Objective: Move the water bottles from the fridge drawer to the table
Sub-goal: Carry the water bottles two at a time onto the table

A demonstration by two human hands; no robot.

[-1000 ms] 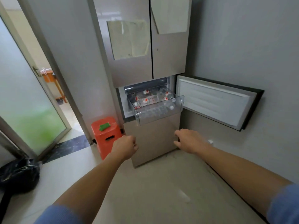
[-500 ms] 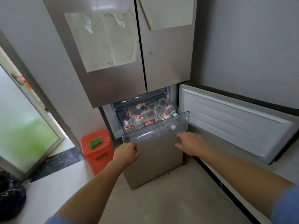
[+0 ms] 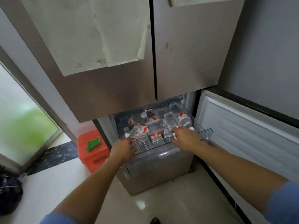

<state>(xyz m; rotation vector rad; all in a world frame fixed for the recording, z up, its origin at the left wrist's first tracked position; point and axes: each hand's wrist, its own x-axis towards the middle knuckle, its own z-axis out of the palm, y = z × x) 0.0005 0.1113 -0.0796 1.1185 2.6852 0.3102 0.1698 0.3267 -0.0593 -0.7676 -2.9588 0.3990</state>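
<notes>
Head view. Clear fridge drawer (image 3: pixel 208 133), pulled out beneath 2 closed upper doors (image 3: pixel 113 94), holds many water bottles (image 3: pixel 156 126) lying on their sides in a loose pile; all remain in the drawer. Bottle labels (image 3: pixel 144 129) are red and white, their print too blurred to read. Right hand (image 3: pixel 186 139): fingers curled onto 1 front bottle (image 3: pixel 168 136). Left hand (image 3: pixel 124 148): fingers bent at the drawer's front-left corner, grasp not discernible. Pale paper sheets (image 3: pixel 97 38) on the doors show no legible writing.
</notes>
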